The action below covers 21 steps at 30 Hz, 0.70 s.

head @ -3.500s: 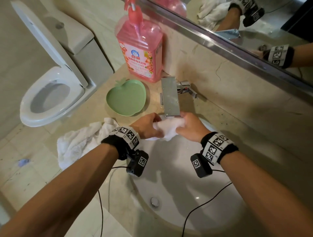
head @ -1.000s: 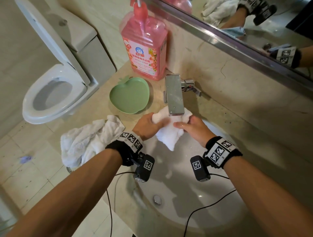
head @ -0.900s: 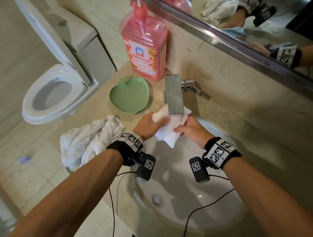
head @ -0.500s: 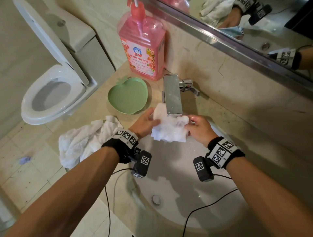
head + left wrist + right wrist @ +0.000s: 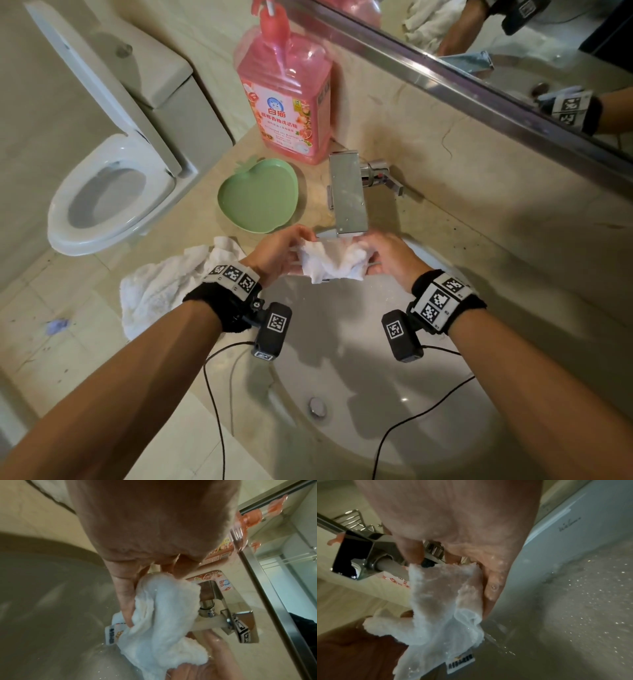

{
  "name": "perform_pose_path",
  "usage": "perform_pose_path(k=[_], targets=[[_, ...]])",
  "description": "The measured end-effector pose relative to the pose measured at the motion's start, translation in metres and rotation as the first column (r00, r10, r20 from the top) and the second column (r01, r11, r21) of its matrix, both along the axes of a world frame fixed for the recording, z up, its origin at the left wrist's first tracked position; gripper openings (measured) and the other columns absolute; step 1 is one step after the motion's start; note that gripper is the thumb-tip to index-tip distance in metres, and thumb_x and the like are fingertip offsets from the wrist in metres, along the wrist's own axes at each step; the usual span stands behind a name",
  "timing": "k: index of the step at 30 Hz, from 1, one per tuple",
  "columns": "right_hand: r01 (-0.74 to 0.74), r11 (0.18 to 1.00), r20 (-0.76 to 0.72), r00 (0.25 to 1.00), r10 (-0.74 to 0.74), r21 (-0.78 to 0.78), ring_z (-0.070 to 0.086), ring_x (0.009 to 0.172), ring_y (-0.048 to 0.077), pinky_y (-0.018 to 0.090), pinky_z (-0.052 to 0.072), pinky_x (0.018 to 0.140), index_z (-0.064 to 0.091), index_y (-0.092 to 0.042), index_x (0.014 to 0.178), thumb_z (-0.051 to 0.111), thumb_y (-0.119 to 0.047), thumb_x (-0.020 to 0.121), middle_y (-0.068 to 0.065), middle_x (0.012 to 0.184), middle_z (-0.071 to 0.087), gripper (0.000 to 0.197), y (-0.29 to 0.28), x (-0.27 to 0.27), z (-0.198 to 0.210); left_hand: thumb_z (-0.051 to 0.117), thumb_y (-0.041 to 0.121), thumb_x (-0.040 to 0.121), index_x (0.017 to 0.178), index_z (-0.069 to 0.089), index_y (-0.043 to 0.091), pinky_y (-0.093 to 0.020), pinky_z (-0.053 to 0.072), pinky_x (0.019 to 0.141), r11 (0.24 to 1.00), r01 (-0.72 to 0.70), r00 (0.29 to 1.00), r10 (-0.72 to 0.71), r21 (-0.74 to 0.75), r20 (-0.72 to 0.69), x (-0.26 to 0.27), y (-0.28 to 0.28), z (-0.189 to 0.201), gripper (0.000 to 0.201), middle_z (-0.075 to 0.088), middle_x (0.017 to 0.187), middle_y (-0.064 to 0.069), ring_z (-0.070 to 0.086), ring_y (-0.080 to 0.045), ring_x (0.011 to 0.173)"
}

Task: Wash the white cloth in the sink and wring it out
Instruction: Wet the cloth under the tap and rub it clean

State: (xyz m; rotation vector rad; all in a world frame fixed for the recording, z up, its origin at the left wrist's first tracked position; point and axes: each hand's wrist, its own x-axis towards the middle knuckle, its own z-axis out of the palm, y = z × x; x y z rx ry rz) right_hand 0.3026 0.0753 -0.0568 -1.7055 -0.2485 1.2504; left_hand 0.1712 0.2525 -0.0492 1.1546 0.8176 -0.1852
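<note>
Beige marble counter surrounds a white sink, its drain nearest the viewer. Above the basin, both forearms reach forward, each with a tagged wristband and a small camera. Left hand and right hand each grip an end of the wet white cloth, fingers curled round it, holding it bunched between them just under the tap. From the wrist views, a printed label hangs from the cloth's lower edge, and droplets speckle the basin wall. A towel lies crumpled on the counter left of the sink. Beyond it sits a green dish, then a pink soap bottle against the wall. A toilet stands off to the left, and a mirror runs along the back.
</note>
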Motion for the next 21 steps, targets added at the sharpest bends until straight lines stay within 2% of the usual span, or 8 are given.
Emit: perform_pose_path(k=[3, 7, 10, 12, 14, 16, 19, 21], targets=[[-0.118, 0.991, 0.184, 0.974, 0.128, -0.065, 0.067, 0.109, 0.028, 0.046, 0.055, 0.097, 0.057, -0.014, 0.133, 0.073, -0.005, 0.084, 0.011, 0.118, 0.069, 0.052, 0.005, 0.001, -0.006, 0.068, 0.02, 0.085, 0.085, 0.056, 0.01, -0.03, 0.057, 0.059, 0.994, 0.077, 0.997, -0.077, 0.083, -0.01, -0.002, 0.006, 0.001, 0.015, 0.067, 0.075, 0.003, 0.068, -0.012, 0.066], [-0.1, 0.991, 0.324, 0.938, 0.122, -0.085, 0.066, 0.107, 0.029, 0.033, 0.054, 0.088, 0.06, -0.022, 0.123, 0.063, 0.002, 0.081, 0.011, 0.115, 0.069, 0.049, 0.008, 0.002, -0.007, 0.085, 0.012, 0.07, 0.106, 0.047, 0.019, -0.044, 0.06, 0.079, 0.801, 0.393, 0.919, -0.325, 0.451, -0.223, -0.005, 0.013, -0.01, 0.053, 0.061, 0.107, -0.006, 0.066, -0.026, 0.091], [-0.084, 0.996, 0.348, 0.933, 0.088, -0.026, 0.066, 0.109, 0.036, 0.05, 0.053, 0.098, 0.066, -0.013, 0.118, 0.059, 0.009, 0.077, 0.016, 0.113, 0.072, 0.047, 0.006, 0.007, -0.007, 0.089, 0.009, 0.065, 0.128, 0.04, 0.025, -0.046, 0.062, 0.072, 0.824, 0.477, 0.874, -0.407, 0.305, -0.266, -0.004, 0.01, -0.015, 0.081, 0.056, 0.121, -0.007, 0.067, -0.03, 0.096], [-0.088, 0.996, 0.356, 0.931, 0.085, -0.007, 0.066, 0.111, 0.035, 0.055, 0.05, 0.1, 0.066, -0.009, 0.122, 0.063, 0.009, 0.076, 0.016, 0.116, 0.071, 0.05, 0.003, 0.012, -0.007, 0.092, 0.019, 0.063, 0.133, 0.043, 0.023, -0.043, 0.062, 0.069, 0.82, 0.514, 0.851, -0.451, 0.252, -0.268, 0.004, 0.003, -0.016, 0.085, 0.054, 0.123, -0.001, 0.066, -0.026, 0.098], [-0.102, 0.995, 0.366, 0.926, 0.089, 0.015, 0.068, 0.107, 0.029, 0.05, 0.052, 0.1, 0.066, -0.013, 0.119, 0.068, 0.007, 0.076, 0.009, 0.113, 0.072, 0.047, 0.0, 0.016, -0.007, 0.092, 0.033, 0.062, 0.134, 0.046, 0.023, -0.042, 0.06, 0.081, 0.76, 0.568, 0.822, -0.502, 0.315, -0.27, 0.016, -0.007, -0.019, 0.086, 0.056, 0.124, 0.006, 0.062, -0.022, 0.107], [-0.117, 0.992, 0.395, 0.915, 0.087, 0.053, 0.066, 0.091, 0.019, 0.037, 0.054, 0.086, 0.067, -0.023, 0.101, 0.068, 0.007, 0.075, -0.003, 0.097, 0.07, 0.039, -0.004, 0.017, -0.006, 0.089, 0.043, 0.064, 0.13, 0.054, 0.024, -0.032, 0.05, 0.091, 0.622, 0.652, 0.757, -0.567, 0.434, -0.325, 0.028, -0.017, -0.022, 0.077, 0.058, 0.12, 0.012, 0.058, -0.013, 0.104], [-0.117, 0.99, 0.422, 0.904, 0.073, 0.079, 0.058, 0.076, 0.0, 0.019, 0.045, 0.068, 0.062, -0.032, 0.083, 0.061, 0.012, 0.074, -0.021, 0.08, 0.065, 0.044, -0.01, 0.019, -0.005, 0.082, 0.041, 0.072, 0.1, 0.061, 0.029, -0.015, 0.044, 0.068, 0.577, 0.658, 0.752, -0.543, 0.484, -0.375, 0.043, -0.025, -0.027, 0.037, 0.068, 0.109, 0.003, 0.055, -0.004, 0.075], [-0.127, 0.991, 0.414, 0.905, 0.097, 0.045, 0.055, 0.068, -0.012, 0.01, 0.039, 0.058, 0.06, -0.03, 0.08, 0.055, 0.01, 0.071, -0.029, 0.078, 0.064, 0.042, -0.014, 0.021, -0.003, 0.07, 0.047, 0.076, 0.101, 0.06, 0.029, -0.011, 0.041, 0.069, 0.482, 0.687, 0.716, -0.578, 0.545, -0.392, 0.051, -0.03, -0.027, 0.033, 0.061, 0.096, 0.01, 0.05, -0.002, 0.072]])
